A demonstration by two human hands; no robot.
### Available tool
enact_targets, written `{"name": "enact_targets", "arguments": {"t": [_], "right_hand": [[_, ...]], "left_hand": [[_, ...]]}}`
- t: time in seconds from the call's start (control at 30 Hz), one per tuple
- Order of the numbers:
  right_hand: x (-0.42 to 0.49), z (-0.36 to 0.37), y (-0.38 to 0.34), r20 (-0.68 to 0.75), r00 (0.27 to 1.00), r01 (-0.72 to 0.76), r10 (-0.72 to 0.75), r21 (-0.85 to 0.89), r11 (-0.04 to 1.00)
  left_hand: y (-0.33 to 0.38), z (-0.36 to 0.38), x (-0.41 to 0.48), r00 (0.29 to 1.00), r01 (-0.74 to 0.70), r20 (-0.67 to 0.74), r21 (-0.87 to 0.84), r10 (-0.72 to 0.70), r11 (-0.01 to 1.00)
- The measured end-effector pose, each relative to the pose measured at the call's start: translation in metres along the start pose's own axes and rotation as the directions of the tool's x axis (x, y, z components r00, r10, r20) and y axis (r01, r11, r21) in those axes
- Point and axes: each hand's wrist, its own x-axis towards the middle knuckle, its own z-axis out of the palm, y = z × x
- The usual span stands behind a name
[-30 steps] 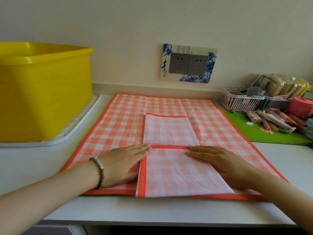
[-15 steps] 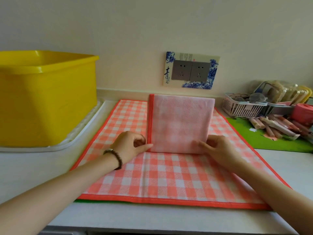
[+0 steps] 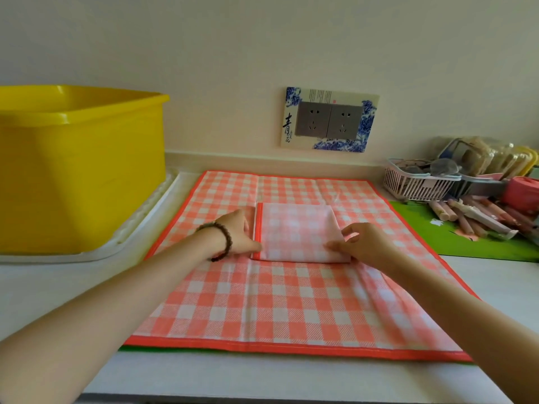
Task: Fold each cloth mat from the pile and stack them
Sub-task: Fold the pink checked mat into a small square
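Observation:
A small folded pink-checked mat [image 3: 294, 231] with an orange left border lies flat on the middle of a spread orange-checked mat [image 3: 262, 304]. My left hand [image 3: 236, 234], a bead bracelet on its wrist, pinches the folded mat's near left edge, thumb on top. At the near right corner my right hand [image 3: 361, 243] pinches the same mat, fingers curled over the edge. A thin green strip [image 3: 151, 349] of another mat shows under the spread mat's front edge.
A big yellow tub [image 3: 78, 176] stands on a white tray [image 3: 140, 228] at the left. At the right, a green mat [image 3: 466, 243] carries tubes and a pink basket [image 3: 414, 185] of clutter. A double wall socket [image 3: 328, 119] is behind. The counter's front edge is close.
The mat was folded in half away from me, lifted upright between both hands, and now lies flat farther back on the spread mat. Both hands moved forward with it.

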Motion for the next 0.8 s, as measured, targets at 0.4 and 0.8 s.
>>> {"name": "enact_targets", "arguments": {"t": [0.4, 0.8], "right_hand": [[-0.021, 0.012, -0.012, -0.146, 0.968, 0.152, -0.204, -0.31, 0.939], [0.023, 0.089, -0.061, 0.119, 0.95, 0.309, -0.289, -0.496, 0.812]], "left_hand": [[0.012, 0.048, 0.021, 0.977, -0.191, -0.038, 0.278, 0.209, 0.941], [0.017, 0.049, 0.019, 0.982, -0.162, -0.042, 0.336, 0.187, 0.928]]}}
